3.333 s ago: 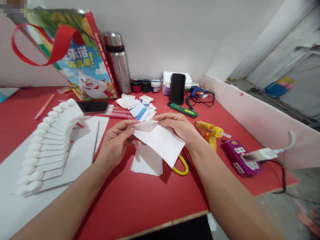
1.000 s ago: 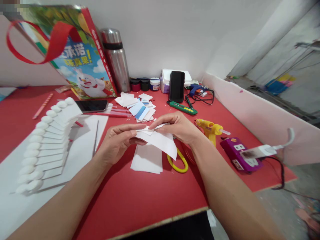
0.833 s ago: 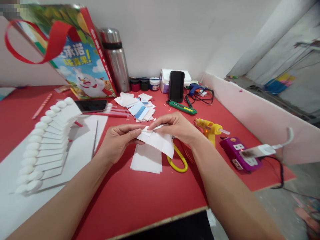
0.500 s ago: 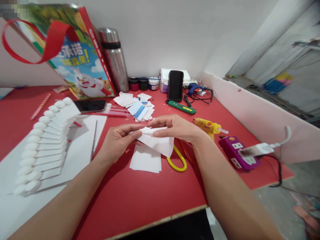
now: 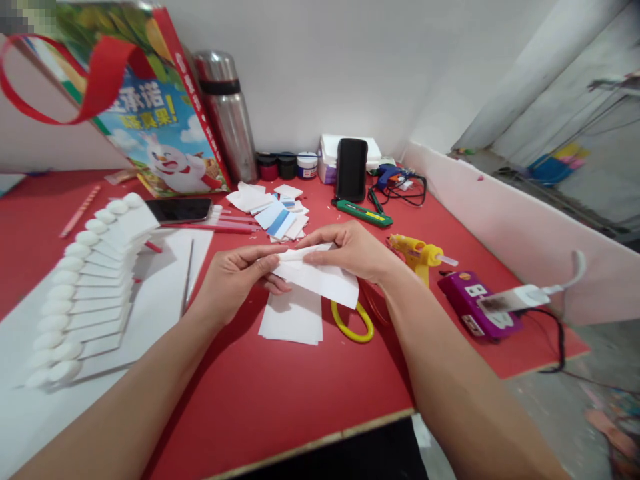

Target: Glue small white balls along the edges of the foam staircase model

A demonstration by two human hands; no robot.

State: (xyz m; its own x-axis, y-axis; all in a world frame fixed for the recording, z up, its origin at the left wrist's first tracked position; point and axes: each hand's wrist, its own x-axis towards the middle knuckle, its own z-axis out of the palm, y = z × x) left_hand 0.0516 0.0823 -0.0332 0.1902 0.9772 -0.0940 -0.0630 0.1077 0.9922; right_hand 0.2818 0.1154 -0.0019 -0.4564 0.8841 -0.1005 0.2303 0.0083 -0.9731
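Observation:
A white sheet of paper [image 5: 333,283] is pinched between both hands, its upper edge folded over into a narrow strip. My left hand [image 5: 240,273] is closed on the fold's left end, with the thumb on top. At the right part of the fold, my right hand [image 5: 353,250] presses with its thumb, fingers behind the paper. Below the held sheet lies a small stack of white paper [image 5: 293,320] on the red table [image 5: 280,400]. Beside the stack shows a yellow loop handle [image 5: 370,330], partly hidden by the sheet.
To the left stands a curved stepped white model [image 5: 95,293] with rounded white ends. Cut card pieces [image 5: 277,217], a green utility knife [image 5: 363,213] and a phone [image 5: 181,210] lie behind. A yellow glue gun [image 5: 417,252] and purple power strip [image 5: 475,307] sit right.
The held sheet has swung slightly, its lower right corner moving right and up. The fold looks flatter along the top edge. Both hands keep their grip.

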